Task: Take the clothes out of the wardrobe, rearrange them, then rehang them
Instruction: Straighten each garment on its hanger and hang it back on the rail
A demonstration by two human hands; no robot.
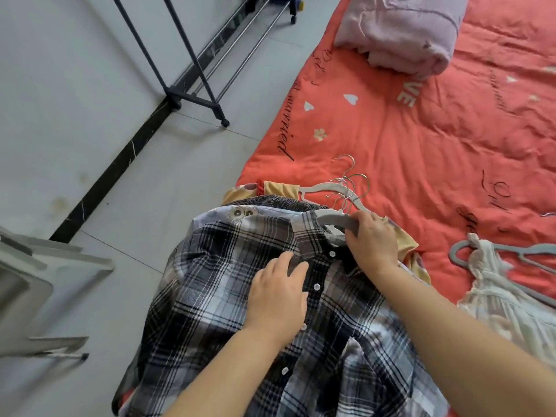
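Coral bedspread (421,130) — grey tiled floor (90,130)

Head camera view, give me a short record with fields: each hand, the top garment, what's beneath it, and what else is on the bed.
top garment: plaid shirt
left hand: rests on the shirt front, beside the buttons
right hand: grips the grey hanger at the shirt's collar
beneath: other garments on hangers, stacked
bed: red quilt, folded pink blanket, white garment on its own hanger
floor: clothes rack
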